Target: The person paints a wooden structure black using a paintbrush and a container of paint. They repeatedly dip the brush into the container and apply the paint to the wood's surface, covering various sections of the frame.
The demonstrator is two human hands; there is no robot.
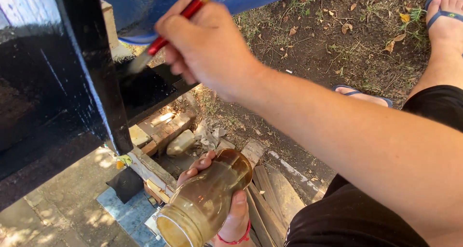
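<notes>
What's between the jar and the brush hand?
Head view: broken bricks and rubble on the ground lie between the jar and right hand.

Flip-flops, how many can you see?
2. One blue flip-flop is on the foot at the top right corner; the other flip-flop peeks out on the dirt just above the forearm, mostly hidden by it.

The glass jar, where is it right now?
In the head view the jar sits bottom centre, tilted in the left hand, below the right hand holding the brush against the black frame.
</notes>
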